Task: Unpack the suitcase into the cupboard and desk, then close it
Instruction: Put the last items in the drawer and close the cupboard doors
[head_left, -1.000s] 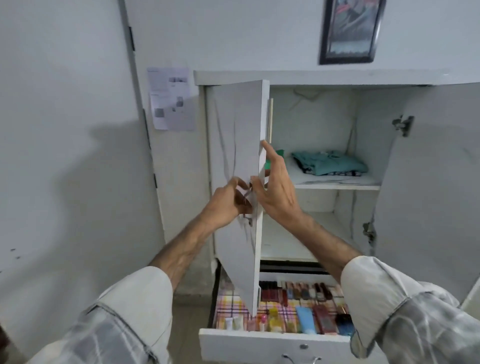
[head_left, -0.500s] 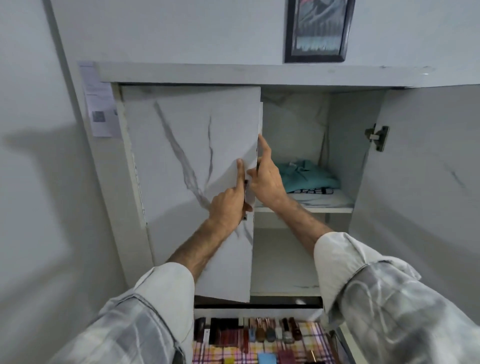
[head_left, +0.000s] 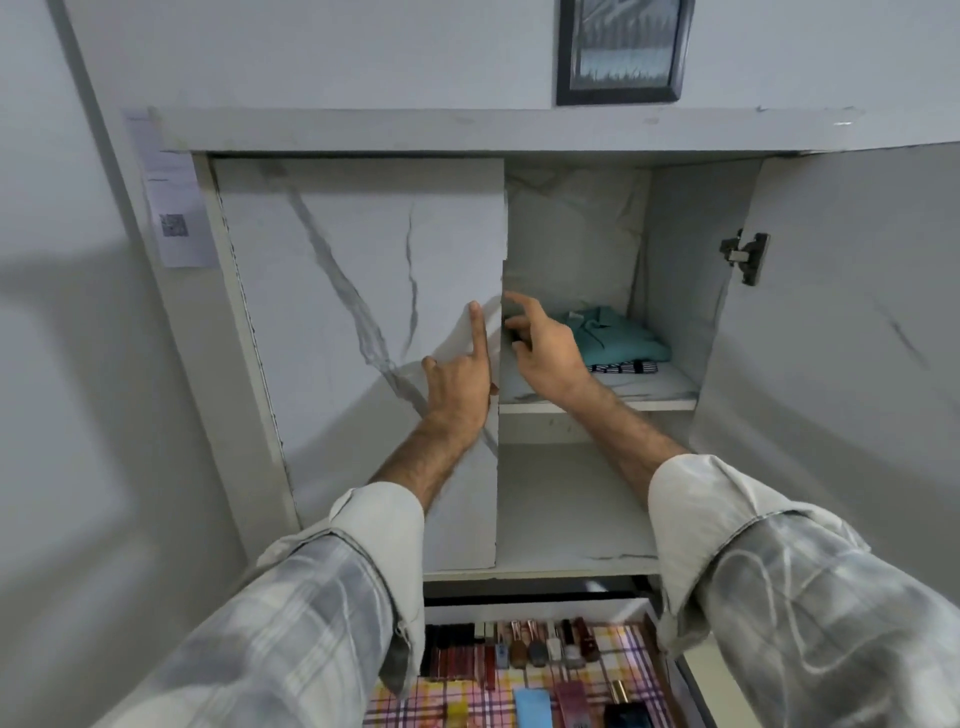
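The cupboard's left door (head_left: 358, 332), white with grey marble veins, lies flat across its opening. My left hand (head_left: 460, 384) rests on that door near its right edge, index finger straight up against the panel. My right hand (head_left: 545, 353) hovers just past the door edge with loosely spread fingers, holding nothing. Behind it, a folded teal shirt (head_left: 618, 338) lies on a striped garment on the upper shelf (head_left: 649, 389). The right door (head_left: 841, 364) stands wide open. The suitcase is out of view.
Below the cupboard an open drawer (head_left: 524, 675) lined with checked cloth holds several cosmetics bottles and tubes. The lower shelf (head_left: 566, 509) is bare. A framed picture (head_left: 623, 49) hangs above, and a paper notice (head_left: 174, 208) is stuck to the wall at left.
The left door has swung from half open to flat against the cupboard. My right hand has come off its edge, and my left hand now presses the door face.
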